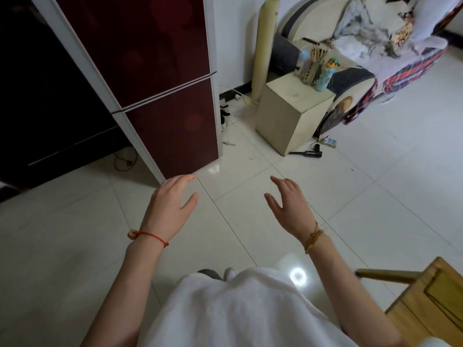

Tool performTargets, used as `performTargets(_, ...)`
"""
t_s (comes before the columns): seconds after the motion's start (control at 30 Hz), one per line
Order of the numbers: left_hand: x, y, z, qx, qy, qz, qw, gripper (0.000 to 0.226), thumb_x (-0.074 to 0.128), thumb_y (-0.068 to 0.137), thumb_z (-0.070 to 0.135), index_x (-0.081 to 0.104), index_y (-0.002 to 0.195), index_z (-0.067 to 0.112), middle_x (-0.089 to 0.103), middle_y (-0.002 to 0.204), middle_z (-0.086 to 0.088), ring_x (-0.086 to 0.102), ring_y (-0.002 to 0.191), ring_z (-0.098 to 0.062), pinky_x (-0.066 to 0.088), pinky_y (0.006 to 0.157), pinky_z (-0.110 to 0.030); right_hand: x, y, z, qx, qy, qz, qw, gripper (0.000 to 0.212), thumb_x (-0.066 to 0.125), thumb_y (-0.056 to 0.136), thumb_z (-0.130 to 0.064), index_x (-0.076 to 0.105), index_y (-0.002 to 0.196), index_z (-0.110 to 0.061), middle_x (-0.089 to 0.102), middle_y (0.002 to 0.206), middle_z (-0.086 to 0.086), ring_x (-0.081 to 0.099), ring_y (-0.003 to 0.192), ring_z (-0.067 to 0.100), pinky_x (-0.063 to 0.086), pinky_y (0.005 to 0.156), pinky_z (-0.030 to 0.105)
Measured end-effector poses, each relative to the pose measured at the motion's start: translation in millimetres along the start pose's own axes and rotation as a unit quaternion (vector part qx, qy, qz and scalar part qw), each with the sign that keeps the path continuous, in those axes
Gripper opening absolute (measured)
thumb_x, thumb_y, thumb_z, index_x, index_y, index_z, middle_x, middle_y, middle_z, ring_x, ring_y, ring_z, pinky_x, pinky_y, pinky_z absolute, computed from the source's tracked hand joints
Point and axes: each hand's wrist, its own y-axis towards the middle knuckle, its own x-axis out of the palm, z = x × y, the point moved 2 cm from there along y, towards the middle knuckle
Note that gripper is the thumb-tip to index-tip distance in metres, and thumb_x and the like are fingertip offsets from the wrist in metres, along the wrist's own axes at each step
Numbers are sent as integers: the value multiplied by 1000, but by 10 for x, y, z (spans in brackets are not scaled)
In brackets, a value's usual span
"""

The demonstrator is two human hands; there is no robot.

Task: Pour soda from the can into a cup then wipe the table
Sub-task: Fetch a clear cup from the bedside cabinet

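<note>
White floor tiles (250, 156) fill the view — no can, cup or cloth shows. Both hands are empty, left hand (166, 209) and right hand (292, 209) with fingers spread wide. Nothing looks done yet — pouring and wiping are both left.

Fridge (160, 78) left, cabinet (288, 116) right, sofa (375, 71) beyond
</note>
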Motion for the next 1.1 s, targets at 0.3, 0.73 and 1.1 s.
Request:
performTargets(0.3,185,1365,-134,30,-1,-45,999,42,63,92,19,57,134,15,59,132,-4,53,122,-22,45,104,-38,18,1019,181,50,9,-2,999,53,50,98,-35,42,144,-10,51,142,7,35,139,27,30,116,39)
performTargets(0.73,376,4146,-62,148,-2,-79,986,40,67,88,17,60,128,16,63,123,-3,55,116,-20,45,102,-35,-323,3235,377,127,21,83,988,49,52,98,-32,46,140,-7,54,135,11,42,131,28,32,110,35)
performTargets(1.1,739,5915,276,197,3,-169,966,43,63,92,21,56,134,17,57,134,-3,51,125,-21,43,106,-38,-502,4390,720,214,35,115,969,49,51,98,-32,44,141,-8,53,137,9,40,134,26,31,112,34)
